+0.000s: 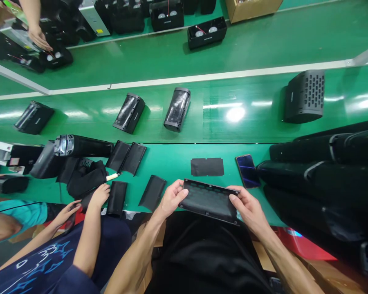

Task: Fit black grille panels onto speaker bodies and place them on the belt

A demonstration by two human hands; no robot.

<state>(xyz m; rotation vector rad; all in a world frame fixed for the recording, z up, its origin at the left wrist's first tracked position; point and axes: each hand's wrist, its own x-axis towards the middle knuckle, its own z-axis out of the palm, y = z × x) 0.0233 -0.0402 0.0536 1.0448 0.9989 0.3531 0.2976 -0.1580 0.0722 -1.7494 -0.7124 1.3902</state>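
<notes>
I hold a black rectangular grille panel (209, 200) at the near edge of the green bench, its slotted inner side up. My left hand (171, 199) grips its left end, thumb on top. My right hand (248, 205) pinches its right end. A flat black fabric sheet (207, 166) lies on the bench just beyond the panel. A dark smartphone (247, 170) lies to the right of the sheet.
Several more black panels (152, 192) lie to my left, where a co-worker's hands (98, 195) rest on black parts. Black speaker housings (177, 109) ride the green conveyor beyond. Stacked long black shells (322, 171) fill the right. Another person's hand (38, 37) reaches at far left.
</notes>
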